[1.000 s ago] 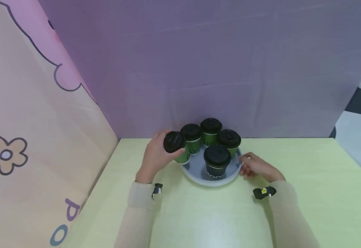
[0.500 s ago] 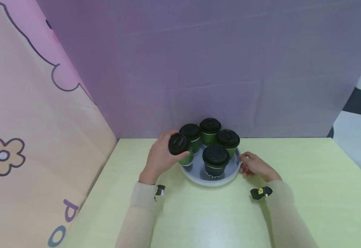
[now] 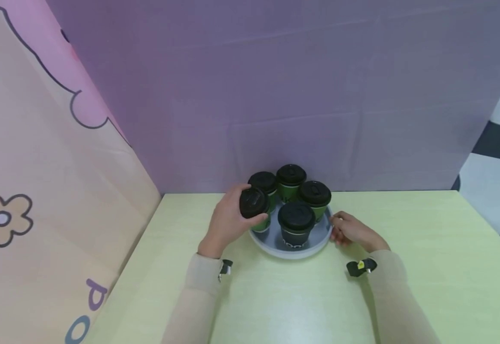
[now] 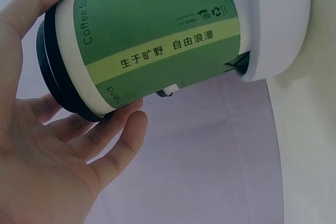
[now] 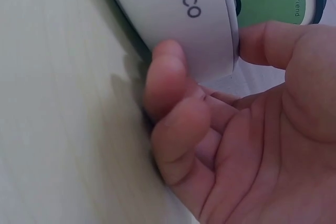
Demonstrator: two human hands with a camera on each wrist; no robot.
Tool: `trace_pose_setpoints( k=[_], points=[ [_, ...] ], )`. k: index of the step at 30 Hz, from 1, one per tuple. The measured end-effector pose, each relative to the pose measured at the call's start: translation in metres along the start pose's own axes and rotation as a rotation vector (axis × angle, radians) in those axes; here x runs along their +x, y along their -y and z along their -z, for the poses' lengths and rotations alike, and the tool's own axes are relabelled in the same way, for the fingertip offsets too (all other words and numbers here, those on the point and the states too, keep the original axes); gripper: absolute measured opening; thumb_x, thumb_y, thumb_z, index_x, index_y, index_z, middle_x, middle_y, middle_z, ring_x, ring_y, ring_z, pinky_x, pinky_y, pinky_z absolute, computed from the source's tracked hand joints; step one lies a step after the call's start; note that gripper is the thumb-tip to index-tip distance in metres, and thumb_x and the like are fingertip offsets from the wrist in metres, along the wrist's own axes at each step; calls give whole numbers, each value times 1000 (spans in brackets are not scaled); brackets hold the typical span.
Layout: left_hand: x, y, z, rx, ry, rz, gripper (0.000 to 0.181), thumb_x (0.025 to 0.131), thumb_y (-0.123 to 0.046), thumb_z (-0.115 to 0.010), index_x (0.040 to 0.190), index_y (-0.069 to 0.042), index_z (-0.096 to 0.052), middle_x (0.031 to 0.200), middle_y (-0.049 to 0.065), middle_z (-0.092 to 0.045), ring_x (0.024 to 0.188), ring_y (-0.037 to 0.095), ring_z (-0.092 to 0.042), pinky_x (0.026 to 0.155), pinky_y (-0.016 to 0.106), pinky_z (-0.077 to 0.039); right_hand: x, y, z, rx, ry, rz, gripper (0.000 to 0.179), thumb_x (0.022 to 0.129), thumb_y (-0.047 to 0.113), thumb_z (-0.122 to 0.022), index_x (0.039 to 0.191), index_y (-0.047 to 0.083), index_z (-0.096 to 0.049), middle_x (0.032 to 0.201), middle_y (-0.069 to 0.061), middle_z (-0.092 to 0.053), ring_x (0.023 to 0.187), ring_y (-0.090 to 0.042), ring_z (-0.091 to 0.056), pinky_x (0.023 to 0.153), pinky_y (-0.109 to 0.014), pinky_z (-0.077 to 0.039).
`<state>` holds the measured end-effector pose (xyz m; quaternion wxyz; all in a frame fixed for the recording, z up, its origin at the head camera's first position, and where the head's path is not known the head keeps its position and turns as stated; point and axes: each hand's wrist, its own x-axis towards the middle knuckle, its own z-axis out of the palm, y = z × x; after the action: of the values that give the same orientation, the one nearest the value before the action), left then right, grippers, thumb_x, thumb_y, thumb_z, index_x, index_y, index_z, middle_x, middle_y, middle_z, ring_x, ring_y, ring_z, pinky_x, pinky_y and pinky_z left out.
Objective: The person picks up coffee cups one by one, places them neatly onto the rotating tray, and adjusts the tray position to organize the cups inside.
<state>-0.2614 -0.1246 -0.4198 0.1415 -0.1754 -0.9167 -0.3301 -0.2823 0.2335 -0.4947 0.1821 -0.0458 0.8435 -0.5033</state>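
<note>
My left hand point(image 3: 228, 220) grips a green paper coffee cup point(image 4: 157, 35) by its black lid point(image 3: 253, 202), thumb on one side and fingers on the other. The cup's base is at the left edge of a round, light grey-white tray point(image 3: 290, 255); whether it fully rests there I cannot tell. On the tray stand a dark coffee cup point(image 3: 296, 234) in front and green ones behind, all with black lids. At the tray's right side my right hand point(image 3: 355, 231) pinches the rim, thumb over the edge and curled fingers against the lettered outer wall point(image 5: 199, 35).
A pale yellow-green table point(image 3: 275, 306) lies under the tray. Behind it hangs a purple cloth backdrop point(image 3: 275, 95), close to the rear cups. A patterned cloth point(image 3: 60, 167) borders the table on the left.
My left hand and its green cup have moved a little to the right, further over the tray. The right hand stays at the tray's rim.
</note>
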Motion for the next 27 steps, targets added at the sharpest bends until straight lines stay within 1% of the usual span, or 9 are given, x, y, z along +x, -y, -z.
trace_pose_setpoints(
  k=[6,13,20,27],
  points=[
    [0,-1,-7,13,24,-16,87,81,-50,-84,150,-13,-46,155,11,-49,142,31,-50,114,50,-45,0,0,1,3,1,-9,36,108,23,-36,126,-6,-47,81,-4,-64,65,-13,-60,57,-28,-49],
    [1,-2,-13,20,48,-8,88,82,-50,-83,152,-14,-45,158,13,-46,144,32,-48,115,51,-43,-2,2,1,17,5,-15,35,108,24,-36,125,-5,-47,81,-3,-65,65,-12,-60,57,-27,-49],
    [1,-2,-19,28,65,-10,86,82,-51,-83,152,-16,-46,156,12,-48,142,32,-50,114,50,-45,-1,1,2,19,17,-9,35,107,23,-36,125,-6,-46,81,-4,-65,65,-12,-61,57,-27,-49],
    [0,-3,-21,43,75,-21,85,83,-51,-82,151,-14,-47,153,11,-51,138,31,-53,112,49,-47,0,-1,3,27,33,-11,34,106,21,-37,125,-6,-45,81,-3,-66,65,-11,-61,57,-26,-49]
  ],
)
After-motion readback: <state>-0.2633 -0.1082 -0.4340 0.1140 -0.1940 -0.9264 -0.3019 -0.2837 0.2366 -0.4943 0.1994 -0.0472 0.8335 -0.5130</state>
